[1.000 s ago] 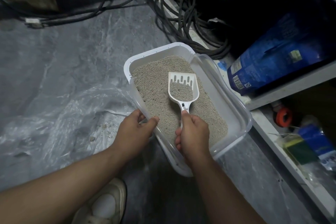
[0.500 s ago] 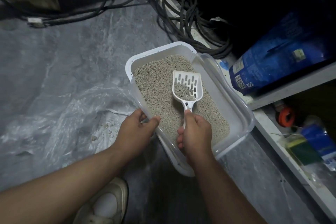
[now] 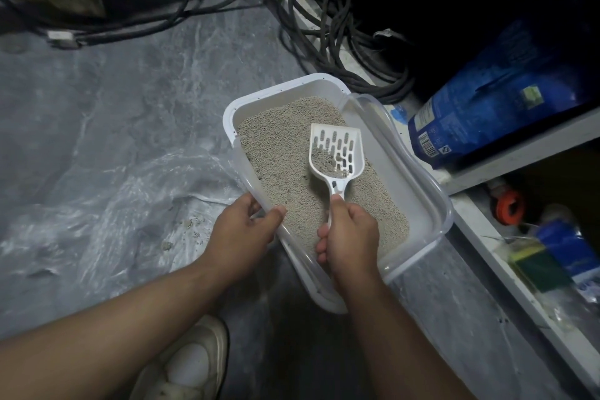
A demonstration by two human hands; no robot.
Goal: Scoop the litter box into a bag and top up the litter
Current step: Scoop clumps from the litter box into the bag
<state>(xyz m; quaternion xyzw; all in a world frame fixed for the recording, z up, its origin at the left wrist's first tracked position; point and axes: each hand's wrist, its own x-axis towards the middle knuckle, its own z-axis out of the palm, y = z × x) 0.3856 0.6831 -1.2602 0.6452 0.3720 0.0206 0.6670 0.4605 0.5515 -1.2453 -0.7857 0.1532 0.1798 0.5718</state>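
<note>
Over the litter box [image 3: 418, 191], right hand [image 3: 352, 237] grips scoop [image 3: 336, 154], left hand [image 3: 242, 237] its rim; bag label unreadable.

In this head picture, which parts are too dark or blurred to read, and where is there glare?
Head view: the upper right recess behind the cables is almost black; the blue bag is dim and its print unreadable; the clear plastic bag on the floor shows white glare; the litter box, scoop and both hands, left and right, are lit evenly and sharp; straight edges bend near the frame borders.
</note>
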